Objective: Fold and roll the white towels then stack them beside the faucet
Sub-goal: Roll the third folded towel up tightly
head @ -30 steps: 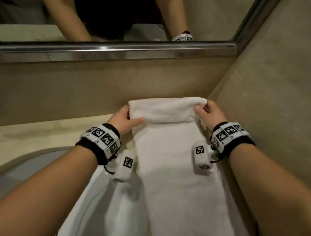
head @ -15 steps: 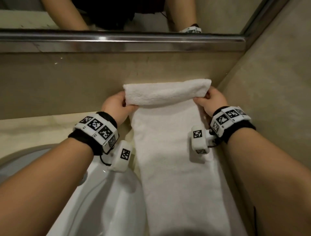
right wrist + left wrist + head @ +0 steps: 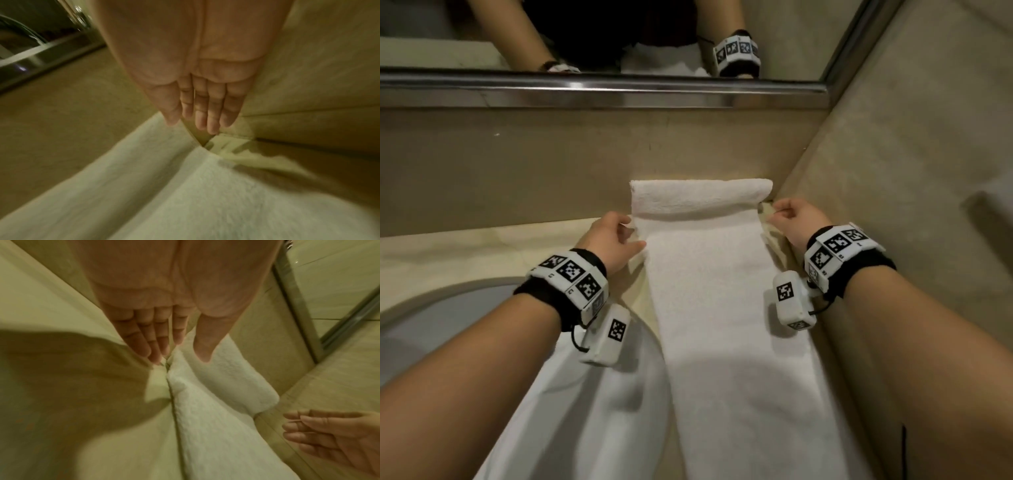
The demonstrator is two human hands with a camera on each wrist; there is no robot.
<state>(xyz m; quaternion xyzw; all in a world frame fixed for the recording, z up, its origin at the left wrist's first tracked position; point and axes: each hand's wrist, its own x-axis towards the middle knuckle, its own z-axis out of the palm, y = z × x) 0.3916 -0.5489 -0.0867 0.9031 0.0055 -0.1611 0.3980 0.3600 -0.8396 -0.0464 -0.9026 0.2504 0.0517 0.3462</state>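
Note:
A long white towel lies as a strip on the beige counter, running from the back wall toward me. Its far end is rolled into a short roll against the wall. My left hand is at the strip's left edge just below the roll. Its fingers are straight, and the thumb touches the roll. My right hand hovers at the right edge beside the roll's end. With straight fingers, it holds nothing above the towel.
A white sink basin with a grey rim sits at the lower left, touching the towel's left side. A stone wall closes the right side right next to the towel. A metal-framed mirror runs above the backsplash.
Both hands turned the towel's far end over into a roll, then let go. The roll now rests against the back wall and the hands have drawn slightly back.

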